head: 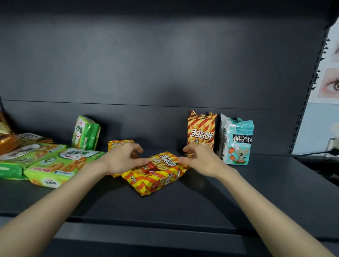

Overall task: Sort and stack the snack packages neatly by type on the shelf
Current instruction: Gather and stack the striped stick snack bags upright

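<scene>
From the head camera, the dark metal shelf holds every snack pack on one board, backed by a plain dark panel. At its middle a yellow-and-red striped finger-biscuit pack lies flat and skewed; whether a second one lies under it is unclear. The left hand takes its left end, thumb laid on the wrapper and fingers curled above. The right hand takes the right end the same way, thumb on the edge and fingers bent. Just behind the left hand another striped pack lies flat, partly hidden. To the right an upright striped pack stands against the back panel, just beside an upright teal-and-white bear-biscuit pack. On the left, an upright green pack stands near the back, and two flat green packs lie side by side in front of it. Brown wrapped packs are piled at the far left edge. Beyond the shelf's right upright hangs a poster of eyes.
</scene>
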{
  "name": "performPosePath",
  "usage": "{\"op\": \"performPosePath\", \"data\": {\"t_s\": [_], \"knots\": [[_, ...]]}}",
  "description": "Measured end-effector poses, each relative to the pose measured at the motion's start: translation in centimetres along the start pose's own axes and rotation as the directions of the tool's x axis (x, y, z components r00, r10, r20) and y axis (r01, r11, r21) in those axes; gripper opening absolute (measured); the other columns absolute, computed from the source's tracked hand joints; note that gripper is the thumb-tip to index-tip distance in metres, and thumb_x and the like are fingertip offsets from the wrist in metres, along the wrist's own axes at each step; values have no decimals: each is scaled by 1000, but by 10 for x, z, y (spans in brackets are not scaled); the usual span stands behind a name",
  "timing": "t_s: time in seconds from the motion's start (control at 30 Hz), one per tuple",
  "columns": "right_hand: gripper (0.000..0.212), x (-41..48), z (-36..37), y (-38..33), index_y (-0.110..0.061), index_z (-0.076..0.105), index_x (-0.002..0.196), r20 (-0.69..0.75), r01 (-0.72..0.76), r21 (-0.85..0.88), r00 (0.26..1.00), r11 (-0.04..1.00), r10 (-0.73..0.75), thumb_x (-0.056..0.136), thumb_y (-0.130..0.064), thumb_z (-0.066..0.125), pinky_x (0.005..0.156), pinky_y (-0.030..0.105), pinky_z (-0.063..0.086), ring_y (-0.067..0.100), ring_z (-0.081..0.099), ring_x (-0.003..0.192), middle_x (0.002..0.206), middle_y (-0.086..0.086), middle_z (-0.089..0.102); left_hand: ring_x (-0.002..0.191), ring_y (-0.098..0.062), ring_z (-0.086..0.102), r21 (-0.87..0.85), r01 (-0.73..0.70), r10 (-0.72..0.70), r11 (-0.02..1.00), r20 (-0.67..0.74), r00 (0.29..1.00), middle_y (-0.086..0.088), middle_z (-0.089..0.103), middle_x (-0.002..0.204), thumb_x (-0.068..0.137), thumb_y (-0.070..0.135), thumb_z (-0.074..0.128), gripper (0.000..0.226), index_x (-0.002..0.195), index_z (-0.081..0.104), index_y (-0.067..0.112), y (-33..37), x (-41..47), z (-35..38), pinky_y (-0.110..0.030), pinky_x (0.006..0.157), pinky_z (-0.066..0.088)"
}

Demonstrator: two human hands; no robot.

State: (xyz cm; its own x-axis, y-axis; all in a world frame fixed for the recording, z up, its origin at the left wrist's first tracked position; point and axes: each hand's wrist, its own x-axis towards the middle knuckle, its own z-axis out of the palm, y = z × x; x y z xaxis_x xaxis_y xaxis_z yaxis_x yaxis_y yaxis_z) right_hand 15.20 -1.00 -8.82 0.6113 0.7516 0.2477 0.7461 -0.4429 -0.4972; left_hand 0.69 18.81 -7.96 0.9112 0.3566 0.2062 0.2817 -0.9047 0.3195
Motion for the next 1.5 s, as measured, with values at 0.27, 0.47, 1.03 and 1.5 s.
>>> {"op": "performPosePath", "data": {"t_s": [0.27, 0.47, 1.03, 1.5], "knots": [[105, 11, 39, -24, -6, 26, 146, 198, -295, 195, 946, 935, 257, 70, -69, 63, 103, 34, 42, 23, 45, 128, 145, 7, 42, 130, -18, 40, -110, 31, -27, 993, 39, 999, -1, 49, 136, 79, 62, 52, 66, 128, 55, 18, -30, -18, 7, -40, 110, 34], [95, 10, 42, -31, -10, 33, 140, 184, -395, 336, 918, 855, 352, 68, -55, 76, 88, 27, 43, 17, 50, 112, 135, 4, 49, 146, -23, 13, -251, 118, -118, 961, 16, 993, -7, 14, 158, 86, 57, 51, 72, 144, 36, 16, -48, -18, 17, -36, 116, 16], [76, -27, 51, -37, -24, 45, 123, -82, -292, 679, 882, 674, 465, 60, -27, 88, 82, 41, 58, 17, 65, 100, 113, -2, 62, 127, -33, 46, -601, 350, -366, 719, 100, 925, -18, 44, 139, 84, 47, 64, 85, 140, 24, -4, -55, 21, 20, -39, 105, 39], [90, -19, 55, -38, -23, 47, 129, -63, -271, 694, 900, 667, 431, 50, -32, 91, 82, 38, 58, 23, 62, 107, 125, 7, 55, 93, -31, 64, -862, 296, -251, 411, 205, 946, -19, 62, 114, 77, 10, 76, 58, 124, 42, 11, -62, 19, 19, -46, 82, 55]]}}
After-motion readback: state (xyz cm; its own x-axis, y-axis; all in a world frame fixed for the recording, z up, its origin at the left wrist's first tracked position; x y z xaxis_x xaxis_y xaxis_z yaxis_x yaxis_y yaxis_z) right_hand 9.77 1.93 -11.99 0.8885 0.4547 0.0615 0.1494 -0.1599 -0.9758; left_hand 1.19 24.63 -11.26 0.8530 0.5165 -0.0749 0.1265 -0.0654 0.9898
